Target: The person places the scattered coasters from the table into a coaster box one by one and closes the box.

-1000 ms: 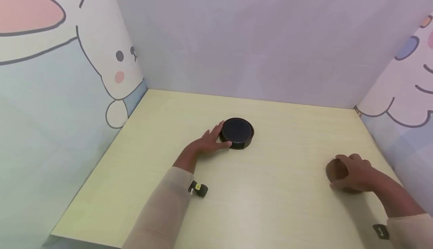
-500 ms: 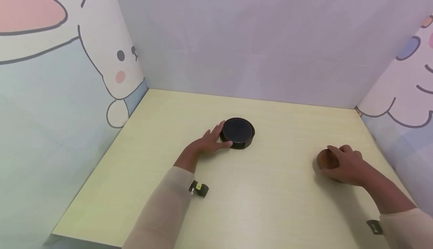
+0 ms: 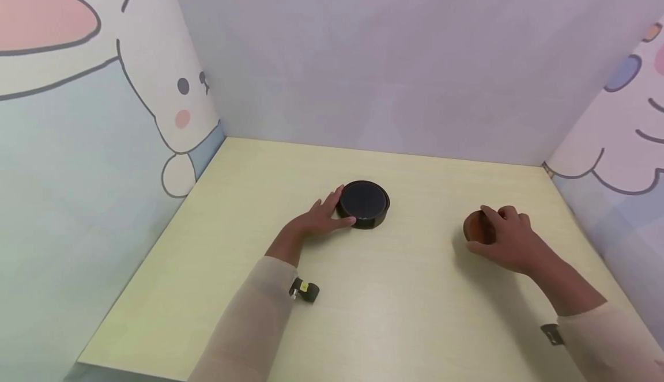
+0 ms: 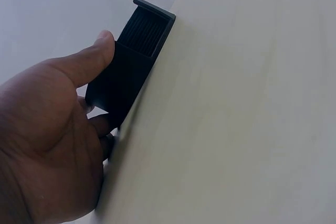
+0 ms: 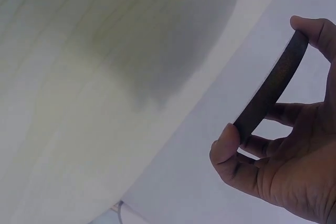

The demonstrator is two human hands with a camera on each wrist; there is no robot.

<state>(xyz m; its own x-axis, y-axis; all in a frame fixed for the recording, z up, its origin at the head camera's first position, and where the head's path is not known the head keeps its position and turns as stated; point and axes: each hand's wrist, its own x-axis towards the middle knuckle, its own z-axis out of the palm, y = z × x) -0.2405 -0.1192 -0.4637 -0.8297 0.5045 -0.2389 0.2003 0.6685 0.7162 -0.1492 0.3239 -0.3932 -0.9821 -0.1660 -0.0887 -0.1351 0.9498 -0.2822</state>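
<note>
On the table, a black round coaster holder (image 3: 365,200) stands with a dark flat top and a raised rim. My left hand (image 3: 319,219) holds it by its left side, thumb at the front and fingers towards the back; the left wrist view shows the holder's ribbed inner wall (image 4: 144,31) through an opening in its side. Over to the right, my right hand (image 3: 505,238) pinches a round brown coaster (image 3: 478,229) by its edges, tilted and raised above the table. Edge-on in the right wrist view, the coaster (image 5: 273,87) looks thin, spanned between thumb and fingers.
A pale wood-look table (image 3: 404,301) lies under both hands. Behind it rises a plain lilac wall cloth (image 3: 384,71), with cartoon-printed cloths (image 3: 104,197) at the sides. The table's front left edge shows at lower left.
My right hand has carried the coaster left and away from me, nearer the holder, with its face turning more into view. My left hand and the holder have stayed put.
</note>
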